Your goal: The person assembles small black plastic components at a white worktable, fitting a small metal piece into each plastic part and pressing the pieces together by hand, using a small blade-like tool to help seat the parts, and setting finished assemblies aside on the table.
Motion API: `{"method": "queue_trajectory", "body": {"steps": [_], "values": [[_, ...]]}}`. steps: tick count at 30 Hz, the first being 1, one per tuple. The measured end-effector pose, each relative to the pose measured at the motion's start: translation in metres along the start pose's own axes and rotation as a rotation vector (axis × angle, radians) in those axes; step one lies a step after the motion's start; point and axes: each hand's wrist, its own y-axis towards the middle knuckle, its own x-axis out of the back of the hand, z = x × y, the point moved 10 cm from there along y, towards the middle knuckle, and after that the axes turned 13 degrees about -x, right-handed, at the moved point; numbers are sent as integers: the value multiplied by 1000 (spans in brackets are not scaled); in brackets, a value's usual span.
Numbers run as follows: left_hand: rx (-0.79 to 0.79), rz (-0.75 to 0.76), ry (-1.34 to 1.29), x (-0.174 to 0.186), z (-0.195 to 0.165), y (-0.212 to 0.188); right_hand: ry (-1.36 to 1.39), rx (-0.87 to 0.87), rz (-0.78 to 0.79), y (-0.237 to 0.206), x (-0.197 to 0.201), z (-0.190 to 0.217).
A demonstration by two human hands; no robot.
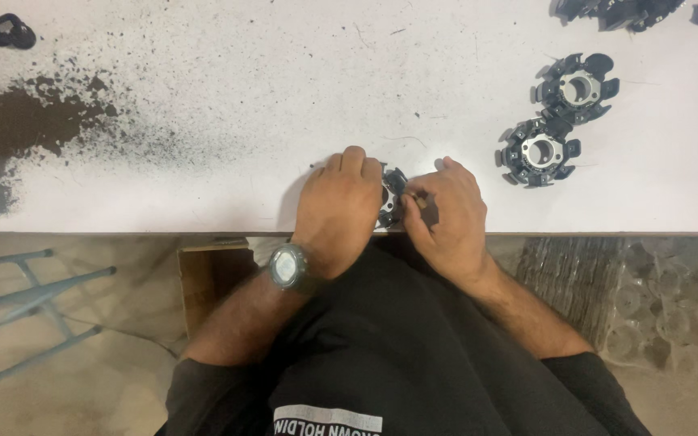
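Note:
A black ring-shaped part with radial lugs (392, 198) rests at the near edge of the white table (284, 97), mostly hidden between my hands. My left hand (339, 208), with a dark wristwatch (288, 267) on the wrist, covers the part's left side and grips it. My right hand (446, 214) closes around its right side, fingers curled against it with a small thin piece pinched at the fingertips.
Two more black ring parts, one (539, 152) and another (577, 87), lie at the right of the table. Several dark parts (624, 11) sit at the far right edge. Black powder (34, 121) stains the left. A cardboard box (212, 274) stands under the table.

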Motion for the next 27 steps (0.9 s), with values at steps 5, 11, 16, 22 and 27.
{"method": "queue_trajectory", "body": {"steps": [5,11,16,22,27], "values": [[67,44,-166,-1,22,-5,1,2,-18,2,2,2],[10,-214,-31,59,43,-26,18,-7,-13,2,5,0],[-124,-196,-242,34,21,-19,0,13,-8,1,3,4],[-59,-273,-460,17,30,-11,-16,-3,-4,4,2,0],[-202,-232,-308,24,16,-15,-34,-16,0,3,0,-2]]}}
